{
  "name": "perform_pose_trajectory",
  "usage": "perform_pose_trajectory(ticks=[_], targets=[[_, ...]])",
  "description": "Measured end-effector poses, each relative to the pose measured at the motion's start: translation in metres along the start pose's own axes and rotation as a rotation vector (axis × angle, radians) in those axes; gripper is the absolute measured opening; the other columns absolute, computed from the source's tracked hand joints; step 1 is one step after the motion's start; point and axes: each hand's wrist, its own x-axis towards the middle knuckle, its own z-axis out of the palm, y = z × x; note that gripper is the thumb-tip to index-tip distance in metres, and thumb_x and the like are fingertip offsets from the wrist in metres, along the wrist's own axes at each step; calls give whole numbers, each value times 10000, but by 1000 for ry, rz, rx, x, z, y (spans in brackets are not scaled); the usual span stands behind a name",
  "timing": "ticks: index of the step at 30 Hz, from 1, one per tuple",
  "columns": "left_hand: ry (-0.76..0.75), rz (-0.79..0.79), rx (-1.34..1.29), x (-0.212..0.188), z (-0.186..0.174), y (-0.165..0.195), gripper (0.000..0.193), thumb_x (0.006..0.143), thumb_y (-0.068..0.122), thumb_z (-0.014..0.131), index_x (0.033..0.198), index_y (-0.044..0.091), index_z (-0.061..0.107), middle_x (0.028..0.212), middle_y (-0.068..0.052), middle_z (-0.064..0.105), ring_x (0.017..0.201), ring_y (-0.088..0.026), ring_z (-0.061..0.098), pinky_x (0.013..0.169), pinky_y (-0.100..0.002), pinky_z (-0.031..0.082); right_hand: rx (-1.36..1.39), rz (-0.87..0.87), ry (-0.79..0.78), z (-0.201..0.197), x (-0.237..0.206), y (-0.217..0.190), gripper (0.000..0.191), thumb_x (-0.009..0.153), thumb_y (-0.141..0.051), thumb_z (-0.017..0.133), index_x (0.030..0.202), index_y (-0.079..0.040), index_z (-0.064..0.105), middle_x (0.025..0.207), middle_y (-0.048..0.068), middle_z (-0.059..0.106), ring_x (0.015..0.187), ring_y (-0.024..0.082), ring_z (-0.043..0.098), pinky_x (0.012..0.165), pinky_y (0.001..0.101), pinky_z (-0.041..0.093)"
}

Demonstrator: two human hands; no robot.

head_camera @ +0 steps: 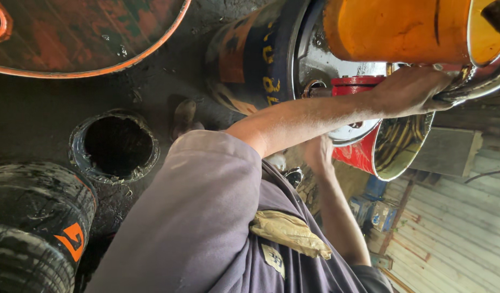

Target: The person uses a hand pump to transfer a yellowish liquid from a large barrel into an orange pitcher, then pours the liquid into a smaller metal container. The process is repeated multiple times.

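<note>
Left hand (410,89) clamped on the rim of an orange can (402,27) tipped over a red funnel (364,154) by the blue drum (250,59), right hand (318,154) under that funnel's grey lip, grip impossible to tell, tyre (33,228) and round hole (117,145) well apart.

Red bucket (364,154) and orange drum (396,27) crowd the hand (412,89).

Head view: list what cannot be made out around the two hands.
All head view.
- right hand: fingers hidden by the left forearm.
- left hand: fingertips hidden over the orange bucket rim.
- orange bucket: cut off by top edge.
- red can: contents hidden by the arm.
</note>
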Motion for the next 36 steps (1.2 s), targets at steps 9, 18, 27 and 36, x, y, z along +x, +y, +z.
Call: perform_pose_trajectory(ticks=[9, 18, 27, 36], targets=[[-31, 5, 2, -6, -4, 1, 326, 827, 390, 777, 1035, 153, 696, 896, -53, 751, 832, -239, 753, 718, -420, 582, 150, 1, -52, -35, -17, -55, 347, 889, -247, 631, 1100, 21, 699, 1058, 290, 704, 1003, 463, 663, 882, 537, 502], [-42, 3, -6, -2, -7, 2, 315, 837, 393, 770, 1036, 159, 698, 900, -44, 756, 838, -233, 755, 728, -414, 585, 159, -40, -22, -34, -18, -55, 358, 854, -220, 647, 1111, 25, 694, 1073, 295, 701, 1016, 461, 661, 893, 534, 501], [-45, 0, -1, -2, -5, 3, 305, 848, 397, 763, 1037, 165, 699, 903, -35, 762, 844, -226, 758, 737, -409, 587, 170, 48, -55, -35, -18, -59, 330, 903, -270, 645, 1077, 3, 711, 987, 273, 720, 943, 440, 690, 847, 519, 527], [-59, -10, -17, -1, -4, 3, 296, 859, 400, 756, 1038, 172, 700, 907, -27, 767, 850, -220, 760, 746, -404, 590, 176, 48, -32, -29, -18, -54, 311, 900, -256, 635, 1073, -6, 703, 983, 259, 721, 930, 431, 693, 832, 516, 528]])
